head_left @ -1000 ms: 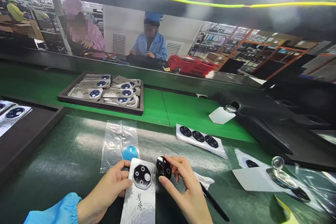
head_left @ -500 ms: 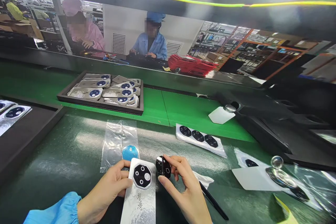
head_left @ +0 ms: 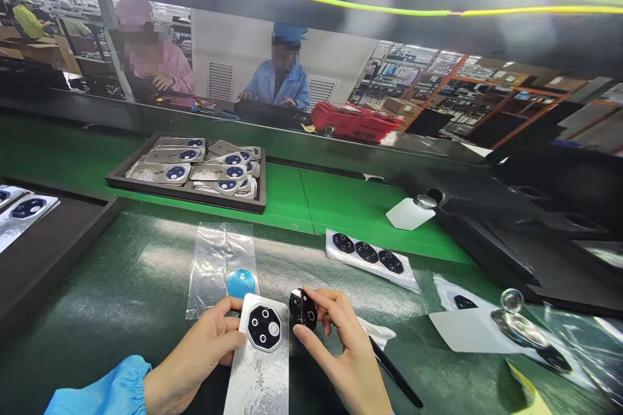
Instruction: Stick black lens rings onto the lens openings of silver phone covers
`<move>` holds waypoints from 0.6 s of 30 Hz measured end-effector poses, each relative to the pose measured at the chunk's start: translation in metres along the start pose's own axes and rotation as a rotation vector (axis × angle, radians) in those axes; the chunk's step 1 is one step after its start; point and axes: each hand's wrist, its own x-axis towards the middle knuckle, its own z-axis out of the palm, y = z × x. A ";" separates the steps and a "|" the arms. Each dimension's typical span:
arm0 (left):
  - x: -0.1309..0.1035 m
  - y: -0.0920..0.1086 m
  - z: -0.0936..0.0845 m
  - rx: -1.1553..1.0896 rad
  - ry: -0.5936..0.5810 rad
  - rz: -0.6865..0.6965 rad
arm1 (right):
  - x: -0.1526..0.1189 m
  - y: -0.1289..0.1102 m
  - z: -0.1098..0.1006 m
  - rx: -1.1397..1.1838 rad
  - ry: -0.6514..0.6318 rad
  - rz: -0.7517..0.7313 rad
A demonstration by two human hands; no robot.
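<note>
My left hand (head_left: 207,343) grips the left edge of a silver phone back panel (head_left: 260,369), whose black octagonal camera area with ringed holes faces up. Just right of the panel's top, my right hand (head_left: 341,347) pinches a glossy black camera lens cover (head_left: 302,308) between thumb and fingers, tilted and apart from the panel. Behind my left hand, a blue round film (head_left: 241,283) lies on a clear plastic bag (head_left: 208,266). A black pen-like tool (head_left: 396,373) and a crumpled white cloth (head_left: 382,333) rest beside my right hand.
A black tray (head_left: 233,203) at the back holds several silver panels; another tray (head_left: 63,253) stands at left. A white strip (head_left: 409,277) carries three black covers. On the right are white cards (head_left: 472,332) with glass-like discs. Two people sit beyond the bench.
</note>
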 end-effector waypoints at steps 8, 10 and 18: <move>0.000 -0.006 0.003 0.035 -0.029 0.052 | -0.011 -0.006 0.011 -0.055 -0.177 -0.109; 0.000 -0.008 0.003 0.045 -0.044 0.066 | -0.015 -0.008 0.015 -0.084 -0.226 -0.153; -0.001 -0.012 0.005 0.024 -0.084 0.099 | -0.019 -0.006 0.023 -0.137 -0.216 -0.279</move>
